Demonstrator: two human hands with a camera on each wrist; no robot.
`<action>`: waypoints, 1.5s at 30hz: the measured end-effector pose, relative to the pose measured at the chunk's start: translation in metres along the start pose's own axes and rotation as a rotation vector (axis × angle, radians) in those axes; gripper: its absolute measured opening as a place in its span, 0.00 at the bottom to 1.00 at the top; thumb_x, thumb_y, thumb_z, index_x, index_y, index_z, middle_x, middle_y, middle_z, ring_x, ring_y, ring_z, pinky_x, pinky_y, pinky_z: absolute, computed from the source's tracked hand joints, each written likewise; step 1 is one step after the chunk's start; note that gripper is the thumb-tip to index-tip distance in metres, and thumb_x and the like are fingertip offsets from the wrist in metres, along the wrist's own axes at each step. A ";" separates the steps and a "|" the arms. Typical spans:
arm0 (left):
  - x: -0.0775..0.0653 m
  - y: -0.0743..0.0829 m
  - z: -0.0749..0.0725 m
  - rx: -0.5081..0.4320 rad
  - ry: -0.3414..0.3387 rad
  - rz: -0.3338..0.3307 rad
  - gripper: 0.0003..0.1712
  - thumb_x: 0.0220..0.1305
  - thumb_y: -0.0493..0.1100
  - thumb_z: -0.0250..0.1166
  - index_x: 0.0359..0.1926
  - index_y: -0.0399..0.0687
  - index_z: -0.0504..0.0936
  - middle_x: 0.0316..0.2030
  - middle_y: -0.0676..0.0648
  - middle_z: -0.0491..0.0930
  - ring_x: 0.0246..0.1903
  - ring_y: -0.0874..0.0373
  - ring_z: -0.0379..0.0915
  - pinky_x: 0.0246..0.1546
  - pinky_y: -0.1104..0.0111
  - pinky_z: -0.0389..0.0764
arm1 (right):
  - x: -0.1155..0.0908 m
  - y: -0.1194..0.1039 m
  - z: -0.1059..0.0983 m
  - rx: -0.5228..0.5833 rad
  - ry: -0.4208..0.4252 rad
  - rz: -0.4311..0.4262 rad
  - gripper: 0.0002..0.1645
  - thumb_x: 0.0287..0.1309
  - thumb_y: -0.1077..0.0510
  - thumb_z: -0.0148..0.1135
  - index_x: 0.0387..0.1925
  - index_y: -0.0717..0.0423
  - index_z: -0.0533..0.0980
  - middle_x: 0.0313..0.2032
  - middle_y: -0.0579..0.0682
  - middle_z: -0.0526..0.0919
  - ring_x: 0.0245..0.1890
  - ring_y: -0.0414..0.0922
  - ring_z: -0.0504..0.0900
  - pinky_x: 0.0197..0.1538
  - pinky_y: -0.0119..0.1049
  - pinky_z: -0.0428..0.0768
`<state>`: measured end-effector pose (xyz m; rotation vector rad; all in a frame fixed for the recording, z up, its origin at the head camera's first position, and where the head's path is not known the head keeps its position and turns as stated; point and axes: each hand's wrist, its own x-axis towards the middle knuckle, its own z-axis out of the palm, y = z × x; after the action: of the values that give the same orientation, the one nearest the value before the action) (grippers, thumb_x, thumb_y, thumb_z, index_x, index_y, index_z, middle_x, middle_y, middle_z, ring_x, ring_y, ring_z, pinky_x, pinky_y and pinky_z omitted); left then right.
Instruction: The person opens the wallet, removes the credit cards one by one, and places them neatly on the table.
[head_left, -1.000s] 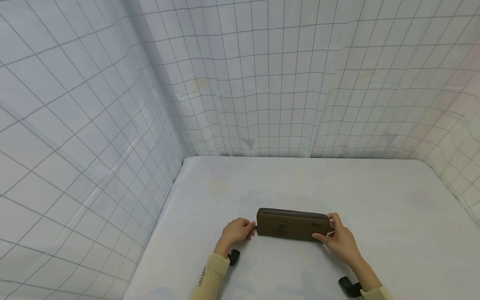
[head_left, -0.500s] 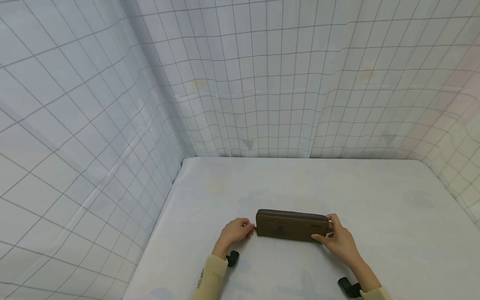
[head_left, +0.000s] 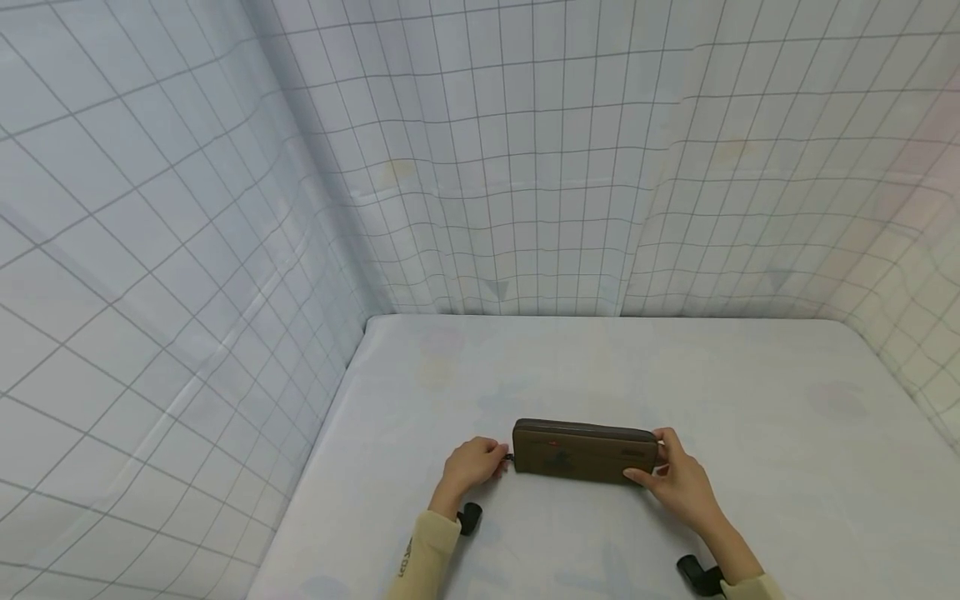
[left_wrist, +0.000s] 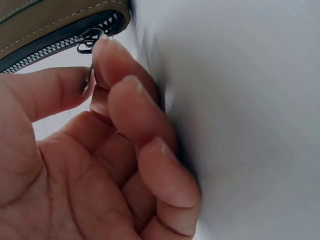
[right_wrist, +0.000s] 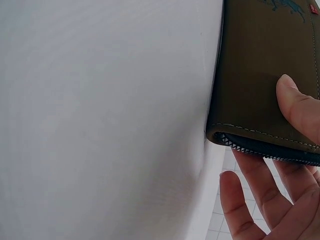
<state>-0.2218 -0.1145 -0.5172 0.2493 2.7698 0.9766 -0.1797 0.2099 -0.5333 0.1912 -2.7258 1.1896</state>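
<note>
A long brown zip-around wallet (head_left: pixel 585 452) stands on its long edge on the white table, with a dark figure and a small red tag on its front. My left hand (head_left: pixel 471 463) is at its left end, pinching the zipper pull (left_wrist: pixel 88 80) between thumb and forefinger; the slider (left_wrist: pixel 90 40) sits near the corner of the metal zipper. At the opposite end my right hand (head_left: pixel 678 482) grips the wallet, its thumb (right_wrist: pixel 295 102) on the front face and the other fingers behind and at the end. The back of the wallet is hidden.
The white-covered table (head_left: pixel 450 375) stretches around the wallet. White grid-patterned curtains (head_left: pixel 510 167) hang behind it and on both sides. A black wrist camera (head_left: pixel 469 518) is strapped at the left wrist, another camera (head_left: pixel 699 575) at the right.
Almost nothing has moved. The left hand shifts very slightly at the zipper pull, and the right hand keeps the wallet in the same place.
</note>
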 end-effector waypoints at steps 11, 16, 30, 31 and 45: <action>0.002 -0.004 -0.005 -0.089 -0.085 -0.008 0.23 0.69 0.51 0.54 0.20 0.44 0.79 0.18 0.52 0.74 0.18 0.60 0.63 0.20 0.69 0.64 | 0.000 0.001 0.000 -0.007 0.007 -0.022 0.37 0.45 0.54 0.76 0.49 0.58 0.62 0.34 0.54 0.84 0.27 0.45 0.79 0.31 0.41 0.78; 0.001 -0.010 -0.008 -0.220 -0.140 0.013 0.19 0.70 0.48 0.56 0.25 0.40 0.79 0.19 0.49 0.75 0.16 0.61 0.59 0.20 0.70 0.62 | -0.001 -0.001 -0.001 -0.001 0.011 -0.039 0.36 0.44 0.55 0.76 0.49 0.57 0.63 0.32 0.50 0.84 0.27 0.43 0.78 0.31 0.39 0.77; -0.001 -0.017 -0.010 -0.271 -0.147 0.086 0.22 0.71 0.47 0.55 0.23 0.37 0.78 0.15 0.52 0.70 0.15 0.61 0.56 0.19 0.71 0.60 | 0.000 -0.001 -0.001 0.002 -0.003 -0.003 0.35 0.45 0.52 0.76 0.49 0.56 0.65 0.33 0.52 0.84 0.28 0.45 0.79 0.32 0.41 0.78; -0.001 -0.018 -0.009 -0.279 -0.143 0.086 0.22 0.71 0.47 0.55 0.22 0.37 0.77 0.15 0.53 0.70 0.15 0.61 0.56 0.19 0.71 0.60 | 0.000 -0.001 -0.001 -0.006 -0.009 0.006 0.36 0.46 0.51 0.75 0.51 0.58 0.66 0.34 0.54 0.83 0.29 0.46 0.79 0.32 0.42 0.78; -0.006 -0.019 -0.004 -0.398 -0.071 0.021 0.24 0.69 0.49 0.57 0.20 0.37 0.77 0.13 0.54 0.67 0.14 0.62 0.55 0.17 0.71 0.58 | -0.002 -0.003 -0.004 -0.027 -0.048 0.046 0.47 0.49 0.48 0.73 0.62 0.71 0.63 0.39 0.66 0.81 0.33 0.54 0.81 0.35 0.47 0.80</action>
<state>-0.2187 -0.1330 -0.5253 0.2450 2.4447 1.4604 -0.1773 0.2108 -0.5290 0.1569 -2.8004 1.1744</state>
